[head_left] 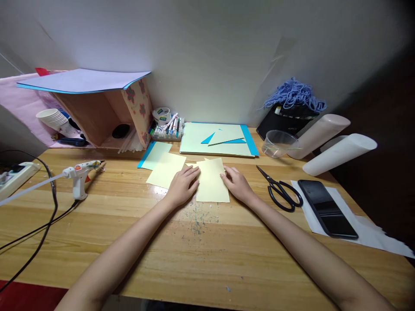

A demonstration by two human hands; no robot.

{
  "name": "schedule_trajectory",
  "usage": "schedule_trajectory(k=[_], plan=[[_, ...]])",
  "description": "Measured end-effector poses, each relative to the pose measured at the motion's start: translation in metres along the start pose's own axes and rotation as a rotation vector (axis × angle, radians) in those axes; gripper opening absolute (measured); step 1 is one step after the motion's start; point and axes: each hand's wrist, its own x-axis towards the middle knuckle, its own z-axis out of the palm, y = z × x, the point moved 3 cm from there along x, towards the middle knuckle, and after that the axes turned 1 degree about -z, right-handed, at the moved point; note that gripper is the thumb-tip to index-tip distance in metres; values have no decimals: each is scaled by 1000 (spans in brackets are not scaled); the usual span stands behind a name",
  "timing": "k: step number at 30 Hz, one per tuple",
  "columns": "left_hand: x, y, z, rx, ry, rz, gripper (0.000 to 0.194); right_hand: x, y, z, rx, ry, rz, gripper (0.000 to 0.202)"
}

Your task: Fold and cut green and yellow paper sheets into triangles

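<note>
A pale yellow paper piece lies on the wooden table between my two hands. My left hand rests palm down at its left side, fingers stretched out flat over the papers there. At the right edge, my right hand has its thumb on the piece and its fingers curled by the rim, gripping it. Another yellow sheet sits left of my left hand, overlapping a blue-edged sheet. Behind, cut yellow and blue scraps lie on a stack of larger sheets.
Black-handled scissors and a phone on white paper lie to the right. Paper rolls, a clear bowl and a black holder with blue yarn stand behind. On the left are a glue gun, cables and a box house.
</note>
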Motion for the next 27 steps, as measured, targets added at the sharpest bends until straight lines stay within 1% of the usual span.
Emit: schedule_trajectory(k=[2,4,8,11,15,18,24,27], plan=[[0,1,2,3,-16,14,35,0,-3,-1,-32,18,-59,33],[0,1,3,2,-19,20,34,-2,-9,-1,-63,6,-162,36],[0,2,2,-10,-19,16,32,-7,-24,2,-104,-114,-383,44],[2,1,1,-23,-18,-3,28,-11,-33,5,-141,-208,-490,46],[4,-2,-2,-134,-5,-11,33,-13,-37,6,-156,-249,-528,45],[4,-8,-2,-222,53,-76,37,-13,-37,5,-144,-250,-529,43],[0,-11,-2,-198,130,-199,32,-13,-37,5,-106,-245,-520,37],[0,-9,-4,-184,148,-213,30,-12,-37,5,-108,-250,-518,35]])
